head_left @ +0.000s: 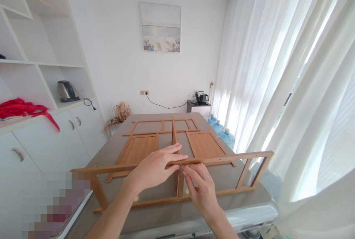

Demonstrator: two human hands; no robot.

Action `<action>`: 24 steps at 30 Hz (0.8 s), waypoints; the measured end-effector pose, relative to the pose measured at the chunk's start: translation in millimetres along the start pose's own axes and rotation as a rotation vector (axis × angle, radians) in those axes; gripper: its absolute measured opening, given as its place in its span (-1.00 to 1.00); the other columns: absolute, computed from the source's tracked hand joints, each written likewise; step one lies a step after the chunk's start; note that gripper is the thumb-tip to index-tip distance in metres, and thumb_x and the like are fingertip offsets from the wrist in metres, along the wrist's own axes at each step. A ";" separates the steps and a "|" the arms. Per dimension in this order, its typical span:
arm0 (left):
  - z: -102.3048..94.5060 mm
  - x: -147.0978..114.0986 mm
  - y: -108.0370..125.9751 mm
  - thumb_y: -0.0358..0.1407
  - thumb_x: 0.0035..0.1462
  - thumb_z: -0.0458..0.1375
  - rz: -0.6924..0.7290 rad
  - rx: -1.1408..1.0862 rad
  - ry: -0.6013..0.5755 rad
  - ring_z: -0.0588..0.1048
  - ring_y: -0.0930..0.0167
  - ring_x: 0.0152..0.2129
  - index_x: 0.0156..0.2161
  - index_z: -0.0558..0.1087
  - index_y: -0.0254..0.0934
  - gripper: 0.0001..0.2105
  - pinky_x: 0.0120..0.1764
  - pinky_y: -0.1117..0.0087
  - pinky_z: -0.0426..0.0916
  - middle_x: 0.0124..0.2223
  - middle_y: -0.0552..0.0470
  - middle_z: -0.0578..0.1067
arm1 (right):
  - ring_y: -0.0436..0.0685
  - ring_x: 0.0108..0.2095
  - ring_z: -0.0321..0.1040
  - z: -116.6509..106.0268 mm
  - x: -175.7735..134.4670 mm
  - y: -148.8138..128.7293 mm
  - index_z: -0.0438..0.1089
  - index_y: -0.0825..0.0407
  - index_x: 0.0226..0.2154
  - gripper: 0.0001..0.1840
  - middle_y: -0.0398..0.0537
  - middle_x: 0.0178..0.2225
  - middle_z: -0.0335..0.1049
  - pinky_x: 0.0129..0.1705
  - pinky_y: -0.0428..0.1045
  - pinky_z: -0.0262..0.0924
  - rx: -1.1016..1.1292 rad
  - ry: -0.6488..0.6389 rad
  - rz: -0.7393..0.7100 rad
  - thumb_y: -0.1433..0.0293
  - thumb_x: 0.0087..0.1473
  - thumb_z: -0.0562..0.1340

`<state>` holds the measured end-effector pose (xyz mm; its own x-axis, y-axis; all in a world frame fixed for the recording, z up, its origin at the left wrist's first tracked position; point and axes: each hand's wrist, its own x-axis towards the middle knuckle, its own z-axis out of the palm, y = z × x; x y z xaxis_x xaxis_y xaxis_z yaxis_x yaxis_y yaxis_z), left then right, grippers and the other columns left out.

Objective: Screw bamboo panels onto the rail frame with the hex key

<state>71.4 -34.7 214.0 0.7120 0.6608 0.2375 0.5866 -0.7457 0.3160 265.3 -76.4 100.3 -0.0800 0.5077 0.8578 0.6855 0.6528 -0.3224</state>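
A wooden frame [230, 157] stands on edge along the near side of the table, with an upright wooden panel [174, 135] meeting it at the middle. My left hand [155, 165] grips the frame's top rail at that joint, fingers over the rail and thumb in front. Just right of it, my right hand [201, 187] pinches a small metal hex key [181, 166] at the rail's face. Part of the key is hidden by the fingers. Behind lie a flat panel on the left [141, 148], another on the right [206, 143], and a slatted frame [148, 121].
Small metal fittings [99, 164] lie at the table's left edge, others [217, 138] at its right. White cabinets [50, 146] with a kettle [66, 90] stand left. Water bottles [226, 135] and curtains [257, 65] are right. A low cabinet [201, 110] holds a coffee maker.
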 end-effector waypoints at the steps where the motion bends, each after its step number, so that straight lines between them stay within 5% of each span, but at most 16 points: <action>1: 0.0 -0.5 0.6 -0.20 0.35 0.02 -0.002 0.012 0.002 0.23 0.29 0.28 0.20 0.37 0.16 -0.64 0.23 0.14 0.27 0.38 0.21 0.14 | 0.09 -0.29 0.35 0.3 0.2 0.1 0.43 -0.06 -0.05 -0.73 -0.05 -0.29 0.43 -0.25 0.03 0.29 -0.004 0.001 -0.001 0.52 0.26 0.15; 13: 3.7 -2.9 -0.4 -0.24 0.35 0.04 0.010 -0.011 0.056 0.28 0.30 0.25 0.17 0.40 0.14 -0.65 0.19 0.22 0.33 0.35 0.20 0.20 | 0.09 -0.37 0.35 -11.7 10.7 -15.2 0.43 -0.03 -0.08 -0.78 -0.06 -0.35 0.48 -0.27 0.03 0.17 -0.172 -0.079 -0.034 0.48 0.25 0.18; 24: 3.7 -2.6 -2.2 -0.23 0.30 0.09 0.000 -0.014 0.074 0.26 0.36 0.26 0.17 0.42 0.03 -0.65 0.23 0.28 0.27 0.32 0.20 0.28 | 0.07 -0.40 0.43 -2.1 5.4 -10.6 0.44 -0.02 -0.09 -0.80 -0.04 -0.25 0.56 -0.32 -0.03 0.30 -0.100 -0.043 -0.012 0.43 0.29 0.15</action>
<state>69.7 -35.2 209.4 0.6815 0.6654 0.3047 0.5803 -0.7450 0.3288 259.1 -81.8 109.2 -0.1185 0.5250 0.8428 0.7526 0.6011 -0.2687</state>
